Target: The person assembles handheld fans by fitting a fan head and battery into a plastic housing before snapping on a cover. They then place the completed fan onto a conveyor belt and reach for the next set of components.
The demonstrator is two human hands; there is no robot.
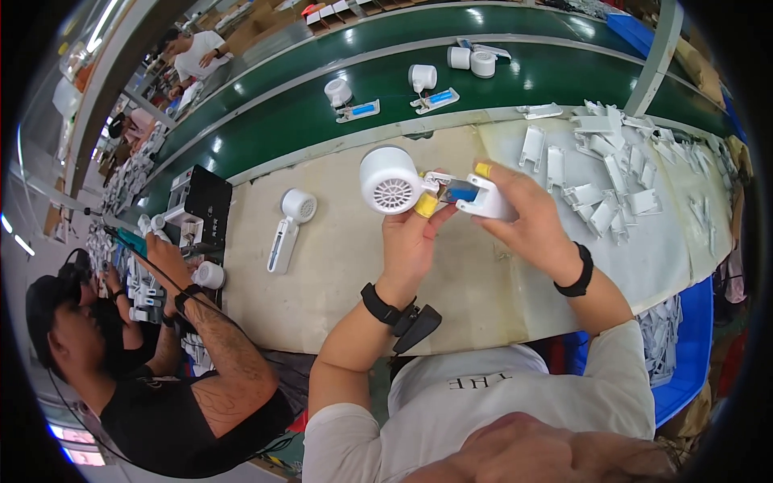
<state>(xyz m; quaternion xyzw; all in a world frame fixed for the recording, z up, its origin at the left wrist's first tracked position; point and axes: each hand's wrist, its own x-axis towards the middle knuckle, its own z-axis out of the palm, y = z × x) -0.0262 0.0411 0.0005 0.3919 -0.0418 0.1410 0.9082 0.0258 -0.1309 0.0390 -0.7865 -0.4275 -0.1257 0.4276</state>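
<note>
A white handheld fan (390, 179) with a round grilled head is in my left hand (409, 245), which pinches it by the neck beside the head. A blue battery (462, 194) shows in its opened handle. My right hand (533, 211) grips a white handle shell (491, 203) at the battery's far end; where shell and handle meet is partly hidden by my fingers. Yellow finger covers sit on fingers of both hands. Left of my hands, another white fan (296, 208) with its handle attached lies on the table.
Many loose white handle shells (608, 173) are heaped on the right of the table (338, 294). Fans with exposed batteries (435, 100) rest on the green conveyor (282, 121) beyond. A black box (211, 208) and a co-worker (217, 386) are at left; a blue bin (694, 346) stands lower right.
</note>
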